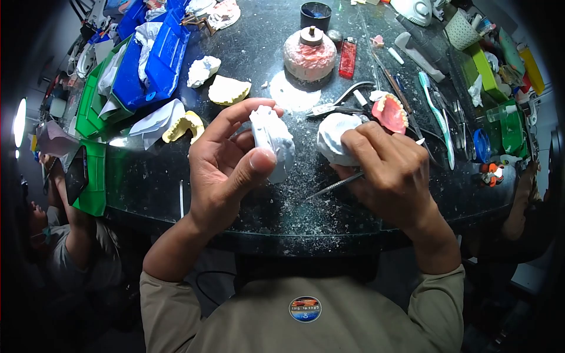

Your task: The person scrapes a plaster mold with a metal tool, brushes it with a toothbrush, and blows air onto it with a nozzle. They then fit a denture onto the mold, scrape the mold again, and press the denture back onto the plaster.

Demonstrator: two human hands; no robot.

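My left hand holds a white plaster piece upright between thumb and fingers, above the dark worktop. To its right my right hand is closed, its fingertips against a rounded white plaster lump. A thin metal tool sticks out under the right hand, its tip pointing down and left; part of it is hidden by the hand. Just behind the right hand lies a pink denture with teeth. Pliers lie behind the plaster lump.
Yellowish dental casts lie behind my left hand. Blue and green bins stand left. A spirit burner, a red lighter and a toothbrush lie farther back. Another person is at the left edge.
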